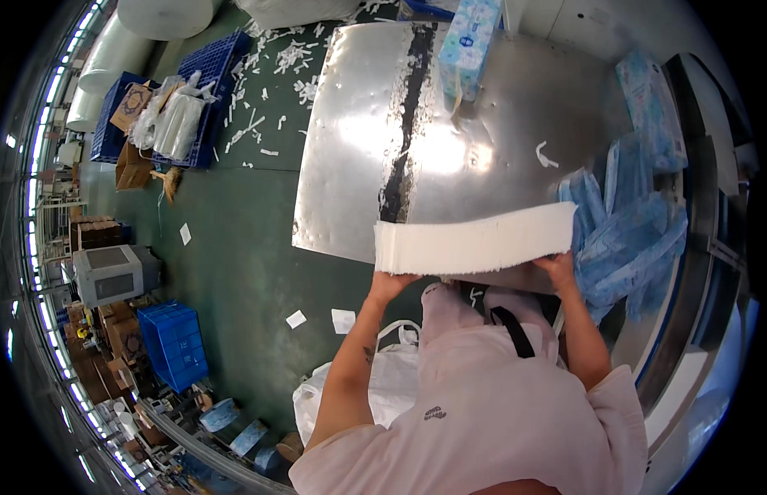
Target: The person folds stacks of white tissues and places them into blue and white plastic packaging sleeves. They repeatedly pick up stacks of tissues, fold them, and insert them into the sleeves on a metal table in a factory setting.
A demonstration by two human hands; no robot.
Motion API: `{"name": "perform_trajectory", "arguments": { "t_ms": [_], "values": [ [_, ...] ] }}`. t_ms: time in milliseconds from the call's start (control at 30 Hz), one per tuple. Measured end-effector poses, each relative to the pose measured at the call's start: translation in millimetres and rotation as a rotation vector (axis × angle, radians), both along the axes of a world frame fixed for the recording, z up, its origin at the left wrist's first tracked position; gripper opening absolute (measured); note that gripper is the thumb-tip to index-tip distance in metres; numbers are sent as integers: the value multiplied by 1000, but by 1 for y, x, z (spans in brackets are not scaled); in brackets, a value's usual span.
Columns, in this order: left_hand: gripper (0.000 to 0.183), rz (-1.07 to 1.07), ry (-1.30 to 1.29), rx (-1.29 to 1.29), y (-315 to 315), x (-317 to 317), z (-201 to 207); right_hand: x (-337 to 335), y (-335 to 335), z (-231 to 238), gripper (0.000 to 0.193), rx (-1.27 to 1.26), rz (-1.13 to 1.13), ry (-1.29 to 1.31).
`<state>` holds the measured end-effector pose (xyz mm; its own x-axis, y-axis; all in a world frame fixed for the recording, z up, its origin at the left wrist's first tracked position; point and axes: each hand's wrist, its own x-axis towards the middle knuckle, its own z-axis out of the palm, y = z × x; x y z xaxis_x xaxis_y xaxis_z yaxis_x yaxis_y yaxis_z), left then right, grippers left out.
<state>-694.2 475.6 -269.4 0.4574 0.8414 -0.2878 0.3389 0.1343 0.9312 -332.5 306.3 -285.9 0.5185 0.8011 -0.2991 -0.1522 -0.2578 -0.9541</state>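
Observation:
A long white stack of tissue sheets (pixel 474 241) spans the space before my body, over the near edge of a metal table (pixel 342 157). My left hand (pixel 392 285) grips the stack's left end from below. Under its right end, my right hand (pixel 557 269) holds on too. Both hands' fingers are partly hidden behind the stack, which sags slightly between them. Crumpled blue plastic film (pixel 631 239) lies just right of my right hand. A blue patterned pack (pixel 470 49) stands at the table's far side.
White paper scraps (pixel 293 58) litter the green floor (pixel 243 223). At the left are a blue pallet (pixel 214 82) with plastic bags, and a blue crate (pixel 171 345). A white sack (pixel 350 388) lies beside my legs. Machine housing (pixel 697 206) borders the right side.

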Motion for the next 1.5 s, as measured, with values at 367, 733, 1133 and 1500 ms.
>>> {"name": "perform_trajectory", "arguments": {
  "t_ms": [367,733,1133,1500],
  "values": [
    [52,-253,132,121,20,-19,-22,6,7,15,49,-93,138,-175],
    [59,-93,-71,-55,18,-23,7,17,3,27,98,-43,128,-148],
    [62,-3,-184,-115,22,30,13,-10,34,58,73,-89,189,-138],
    [86,-251,233,-180,72,68,53,-12,50,59,96,-568,266,-418]
  ]
}}
